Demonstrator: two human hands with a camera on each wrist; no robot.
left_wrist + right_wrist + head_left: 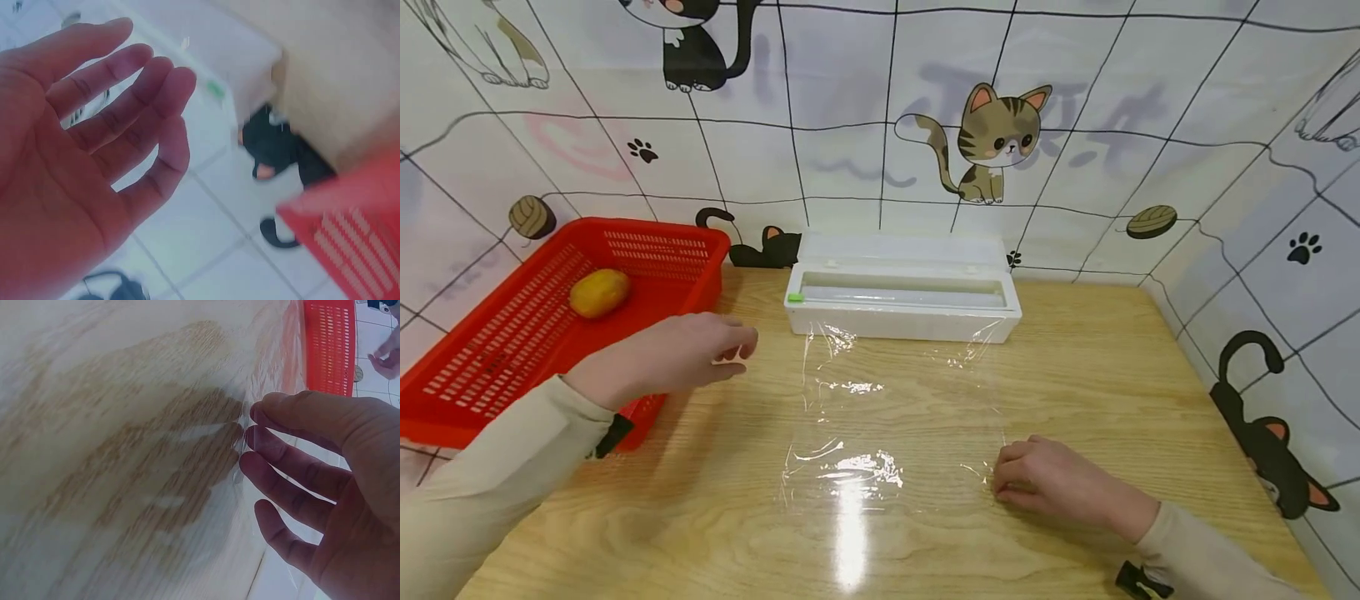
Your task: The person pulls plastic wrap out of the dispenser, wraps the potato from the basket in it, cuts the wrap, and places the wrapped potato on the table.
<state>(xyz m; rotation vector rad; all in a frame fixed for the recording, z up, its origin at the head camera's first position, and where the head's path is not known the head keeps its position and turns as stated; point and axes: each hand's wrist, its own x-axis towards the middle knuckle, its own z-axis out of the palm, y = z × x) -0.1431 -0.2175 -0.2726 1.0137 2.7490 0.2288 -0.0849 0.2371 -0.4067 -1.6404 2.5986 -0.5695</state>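
The right hand [1056, 482] has its fingers bent, thumb and forefinger tips pinching the right edge of the clear cling film [898, 417], which spreads to that hand's left over the wooden tabletop [1097, 375] and runs forward to the white cling film dispenser [902, 322]. That box stands beyond both hands, lid raised, its green slider [795, 297] ahead of the left hand [681, 357] and to its right. The left hand hovers empty — fingers loosely bent, thumb apart — with a red plastic basket [662, 244] beside it, holding a yellow oval fruit [598, 293] farther left.
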